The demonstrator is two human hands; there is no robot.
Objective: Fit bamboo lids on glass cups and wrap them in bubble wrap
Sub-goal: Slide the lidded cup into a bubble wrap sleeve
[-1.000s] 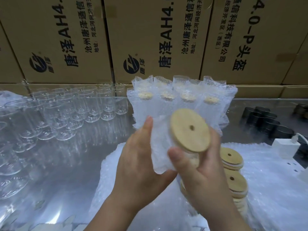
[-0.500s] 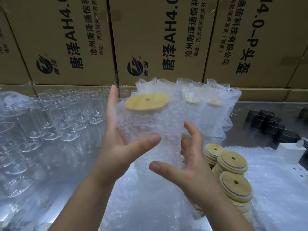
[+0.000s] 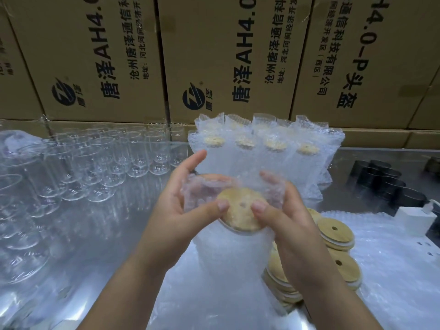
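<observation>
- Centre frame: your left hand (image 3: 181,206) and right hand (image 3: 285,217) pinch the bubble wrap (image 3: 233,256) closed, thumbs pressing its loose top onto the bamboo lid (image 3: 240,210), fingers curled behind.
- Ease off too soon and that flap will likely spring open.
- Push unevenly and the lid could tip off the glass cup (image 3: 228,277).
- I can't tell whether the cup's base rests on the table, so a slack hold may drop it.
- Lid looks pale, round, hazy under film; the cup is a cloudy white column.
</observation>
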